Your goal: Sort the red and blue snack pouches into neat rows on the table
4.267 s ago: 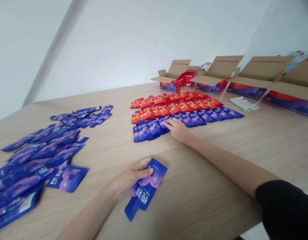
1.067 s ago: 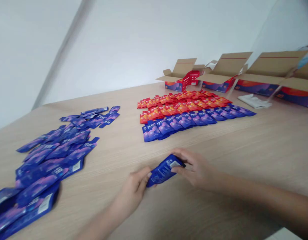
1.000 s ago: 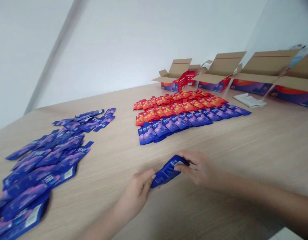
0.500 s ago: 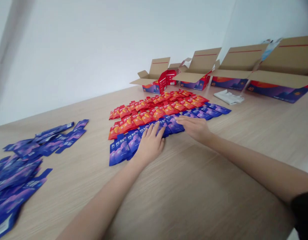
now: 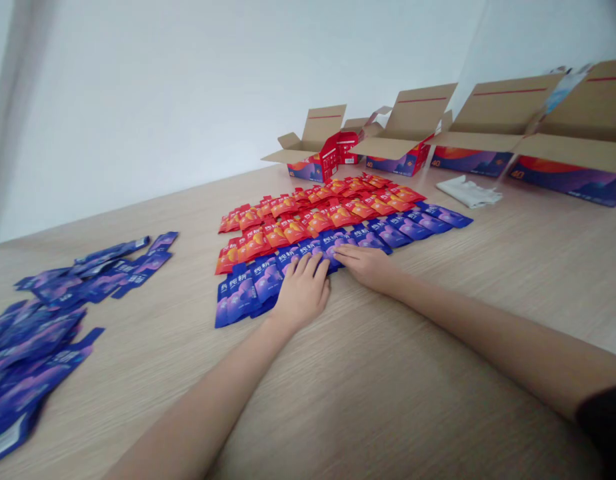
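My left hand [image 5: 302, 292] lies flat, fingers stretched out, on the near row of blue-purple sachets [image 5: 248, 287] laid out in the middle of the wooden table [image 5: 388, 373]. Right beside it, my right hand [image 5: 365, 265] also rests flat on the same row, fingertips on a blue sachet [image 5: 333, 241]. Behind that row lie two rows of red-orange sachets [image 5: 313, 213]. Neither hand grips anything.
A loose heap of blue sachets [image 5: 48, 320] covers the table's left side. Several opened cardboard boxes [image 5: 413, 133] with red and purple sides stand along the far right edge. A white crumpled bag [image 5: 471, 192] lies in front of them.
A second ago both hands held one blue sachet near the table's front. They have since moved forward onto the near blue row, where the sachet now lies, and both are empty.
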Available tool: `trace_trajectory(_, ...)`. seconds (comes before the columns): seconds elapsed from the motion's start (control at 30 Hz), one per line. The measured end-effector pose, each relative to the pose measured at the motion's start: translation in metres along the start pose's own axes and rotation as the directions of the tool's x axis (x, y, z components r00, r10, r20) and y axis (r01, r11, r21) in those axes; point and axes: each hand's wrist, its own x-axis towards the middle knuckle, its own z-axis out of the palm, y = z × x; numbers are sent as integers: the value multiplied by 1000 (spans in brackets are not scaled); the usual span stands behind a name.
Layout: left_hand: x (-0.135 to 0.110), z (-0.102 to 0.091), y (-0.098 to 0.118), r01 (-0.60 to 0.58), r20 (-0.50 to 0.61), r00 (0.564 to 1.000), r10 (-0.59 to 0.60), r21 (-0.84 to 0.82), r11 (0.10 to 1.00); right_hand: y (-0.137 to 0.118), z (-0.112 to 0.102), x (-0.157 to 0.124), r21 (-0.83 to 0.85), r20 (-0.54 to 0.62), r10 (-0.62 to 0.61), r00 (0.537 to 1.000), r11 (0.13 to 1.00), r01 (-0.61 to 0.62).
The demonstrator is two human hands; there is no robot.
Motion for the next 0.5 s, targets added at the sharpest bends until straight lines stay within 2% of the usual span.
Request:
trace_trajectory(0.1,-14,-21,-3,48,-50,998,-49,-25,999,-5,-10,-6,25,-47,6,999,1000,-5)
trace_trajectory(0.17,-31,-44,-18,115,-94,989,-116,-8,993,-2,-19,-14,23,-111,-3,994,1000,6)
trace_trajectory(0.23,-58,-70,-51,232,-127,966,-226,39,972,4,-26,-22,7,-192,-11,981,1000,12)
trace_trajectory(0.3,-92,-98,-103,415,-151,905,-398,107,903,8,-31,-28,0,-254,-36,967,999,38)
trace_trajectory(0.33,-112,-111,-135,522,-156,851,-502,148,840,9,-32,-31,1,-265,-42,963,999,43)
trace_trajectory(0.37,-133,-123,-169,649,-171,761,-626,198,735,7,-33,-33,6,-264,-42,963,999,45)
trace_trajectory(0.4,-153,-134,-204,760,-173,646,-743,235,606,5,-32,-35,10,-257,-38,966,999,41)
trace_trajectory(0.43,-173,-144,-237,847,-150,512,-846,252,468,0,-31,-36,11,-248,-29,968,999,33)
trace_trajectory(0.47,-192,-152,-269,885,-148,435,-888,250,392,-4,-28,-38,7,-239,-27,971,1000,29)
trace_trajectory(0.5,-209,-158,-298,908,-142,381,-914,245,340,-9,-25,-39,-4,-232,-32,972,999,32)
